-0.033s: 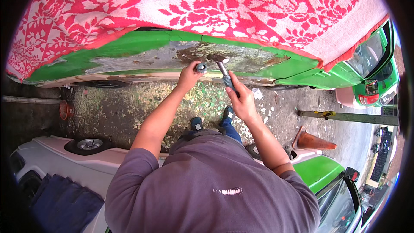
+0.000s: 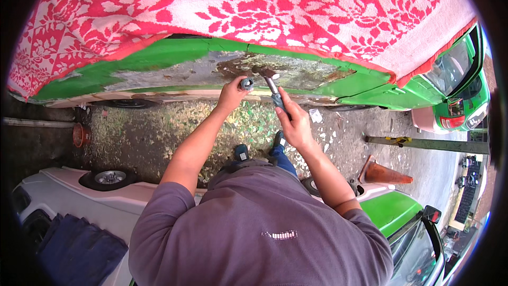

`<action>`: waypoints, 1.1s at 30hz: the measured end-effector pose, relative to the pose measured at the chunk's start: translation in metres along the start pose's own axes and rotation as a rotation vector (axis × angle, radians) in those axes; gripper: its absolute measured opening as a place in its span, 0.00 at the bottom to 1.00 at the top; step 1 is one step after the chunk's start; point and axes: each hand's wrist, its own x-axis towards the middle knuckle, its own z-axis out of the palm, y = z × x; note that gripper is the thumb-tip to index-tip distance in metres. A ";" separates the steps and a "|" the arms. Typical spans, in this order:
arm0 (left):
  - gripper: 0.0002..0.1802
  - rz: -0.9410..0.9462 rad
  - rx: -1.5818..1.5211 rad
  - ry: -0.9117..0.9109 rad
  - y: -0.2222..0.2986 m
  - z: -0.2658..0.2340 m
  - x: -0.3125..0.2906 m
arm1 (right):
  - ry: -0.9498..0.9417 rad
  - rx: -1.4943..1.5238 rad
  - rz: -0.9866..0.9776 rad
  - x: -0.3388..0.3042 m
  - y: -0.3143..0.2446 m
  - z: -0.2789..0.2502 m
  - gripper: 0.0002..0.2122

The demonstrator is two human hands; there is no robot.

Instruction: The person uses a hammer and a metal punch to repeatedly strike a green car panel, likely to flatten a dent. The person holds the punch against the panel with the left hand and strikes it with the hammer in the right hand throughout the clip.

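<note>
In my right hand is a hammer with a shiny metal shaft and a grey-blue grip, its fingers wrapped round the grip. The dark hammer head lies over the worn side panel of a green car, where bare grey metal and rusty brown patches show; I cannot tell whether it touches. Closed round a short grey-blue tool with a round end is my left hand, just left of the hammer. Only the tool's round end shows, so its kind and far tip are hidden.
A red and white floral blanket drapes over the car. Paint flakes litter the ground around my feet. Behind me stands a white and green car. An orange traffic cone and a pole lie to the right.
The hammer has shifted very slightly to the left with my right hand. My left hand and its tool look the same.
</note>
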 end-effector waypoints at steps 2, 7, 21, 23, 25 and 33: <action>0.25 -0.023 0.039 -0.024 0.014 -0.003 -0.001 | -0.069 -0.166 -0.010 0.006 0.010 0.013 0.25; 0.26 -0.006 0.009 -0.043 -0.009 0.000 0.010 | -0.095 -0.140 -0.011 0.019 0.011 0.019 0.24; 0.22 0.000 -0.171 0.062 -0.014 0.014 0.001 | -0.075 -0.182 -0.088 0.014 0.020 0.019 0.24; 0.22 -0.015 -0.168 0.093 -0.022 0.018 -0.005 | -0.196 -0.308 -0.033 0.013 0.040 0.025 0.24; 0.20 -0.097 0.020 0.023 -0.009 0.017 -0.015 | -0.191 -0.321 -0.034 0.009 0.046 0.023 0.24; 0.19 -0.001 -0.309 0.134 -0.035 0.017 -0.038 | -0.118 -0.071 -0.006 -0.001 0.041 0.016 0.25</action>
